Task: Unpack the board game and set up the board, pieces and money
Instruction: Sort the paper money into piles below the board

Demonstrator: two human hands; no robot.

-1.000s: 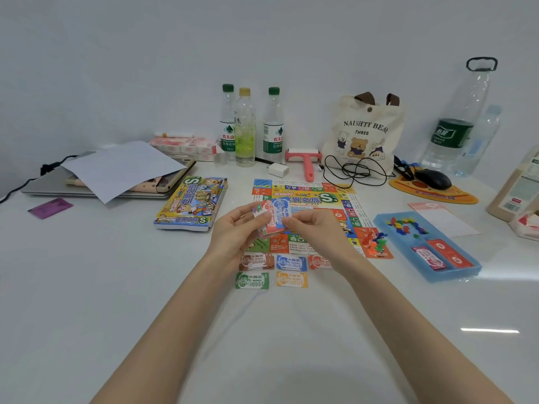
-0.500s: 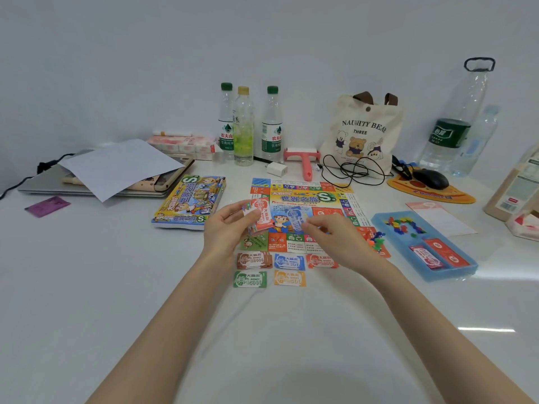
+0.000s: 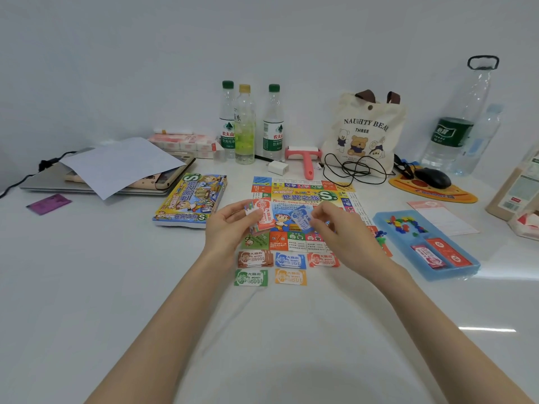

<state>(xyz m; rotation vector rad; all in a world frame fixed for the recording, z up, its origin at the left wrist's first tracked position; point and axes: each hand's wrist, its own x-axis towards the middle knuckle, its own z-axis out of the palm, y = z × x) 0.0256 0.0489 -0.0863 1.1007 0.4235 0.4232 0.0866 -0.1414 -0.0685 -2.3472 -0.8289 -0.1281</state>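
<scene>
Now a single blue note (image 3: 303, 222) is being drawn clear of the money stack (image 3: 259, 218); a second ago both hands were being held together on that stack. The note is being pinched between thumb and fingertips of the right hand (image 3: 342, 233), over the middle of the board (image 3: 303, 196). The stack is being gripped in the curled fingers of the left hand (image 3: 229, 228), over the board's left side. So the money is being sorted by colour, one note at a time. Five piles are being built just off the board's near edge: brown (image 3: 255, 258), blue (image 3: 290, 259) and red (image 3: 323, 259) in a row, with green (image 3: 250, 277) and orange (image 3: 290, 277) nearer the person. The lifted note is probably being taken to the blue pile. A thick stack is being left to sort, and the pieces are not yet being touched in the blue tray (image 3: 455, 271), right of the board.
</scene>
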